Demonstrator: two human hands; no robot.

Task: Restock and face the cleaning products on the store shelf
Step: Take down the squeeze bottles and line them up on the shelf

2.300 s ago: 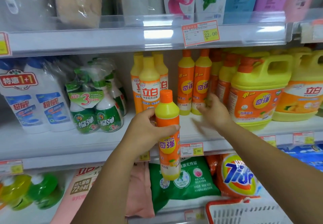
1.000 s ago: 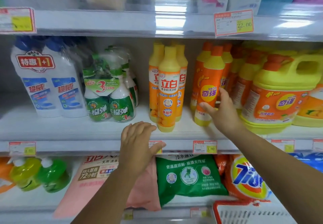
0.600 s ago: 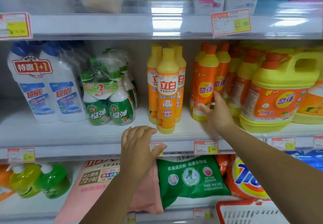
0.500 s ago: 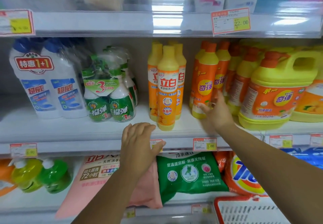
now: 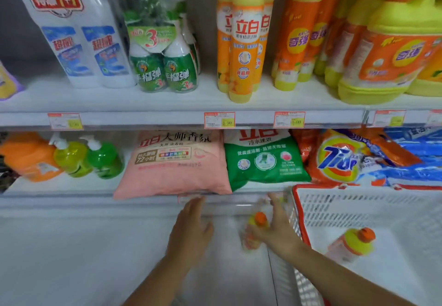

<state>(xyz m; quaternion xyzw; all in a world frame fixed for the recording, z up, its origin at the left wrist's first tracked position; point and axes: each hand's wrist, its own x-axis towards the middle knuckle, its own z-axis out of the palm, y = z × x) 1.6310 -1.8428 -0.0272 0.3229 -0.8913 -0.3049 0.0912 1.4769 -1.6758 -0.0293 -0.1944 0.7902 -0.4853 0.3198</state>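
1. Orange-capped small plastic bottle with a yellow shoulder is now in the right hand, low down and just left of the basket's rim. Half a second ago that hand was up at the middle shelf, touching the row there and carrying nothing
2. Right hand wraps the bottle between thumb and palm, as far as the motion blur allows. The left hand has dropped from the shelf edge and hangs spread, fingers straight, near the bottle but touching nothing
3. Beside them, the white slotted plastic basket with a red rim has come into full view, and a second bottle of the same kind lies on its side in it
4. Above, the row of tall orange bottles with yellow bases stands upright with labels forward on the white middle shelf, next to a big yellow handled jug
5. Judging by this, the last bottle is already faced and a fresh restock round has begun. This bottle likely belongs in that orange row, and one more waits in the basket
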